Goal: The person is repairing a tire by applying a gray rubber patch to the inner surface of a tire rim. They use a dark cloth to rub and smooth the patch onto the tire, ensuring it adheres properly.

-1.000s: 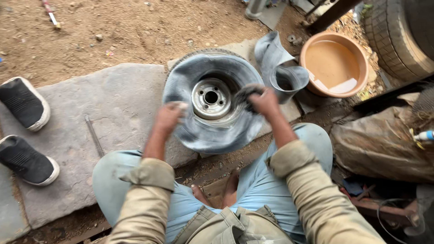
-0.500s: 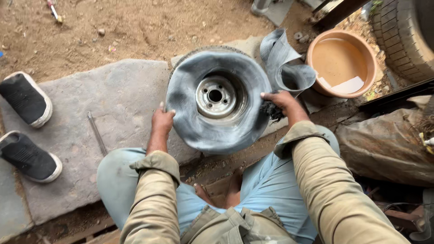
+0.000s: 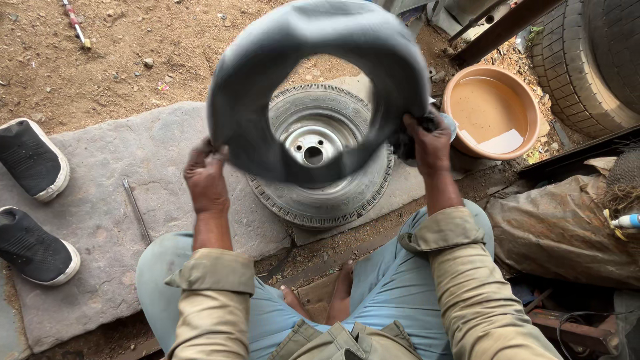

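Black cloth shoes (image 3: 30, 200) sit at the far left on the edge of a grey stone slab (image 3: 93, 193), toes pointing inward; whether feet are in them cannot be told. A thin metal rod (image 3: 137, 210) lies on the slab just beside them. The left hand (image 3: 207, 180) is clenched on the rim of a grey rubber inner tube (image 3: 267, 87), which hangs lifted in the air, its ring facing the camera, so the hole frames what lies under it. Gripping both sides keeps the limp tube spread wide. Below, a small tyre (image 3: 333, 193) on its silver wheel hub (image 3: 313, 147) lies flat on the slab, a firm, level bed for it. The right hand (image 3: 430, 143) grasps the tube's opposite edge, fingers closed around the rubber. Further right, an orange basin (image 3: 493, 110) of cloudy water stands on the dirt, near the wheel. A large truck tyre (image 3: 590, 60) stands at the top right, and a brown sack (image 3: 560, 230) lies below it.
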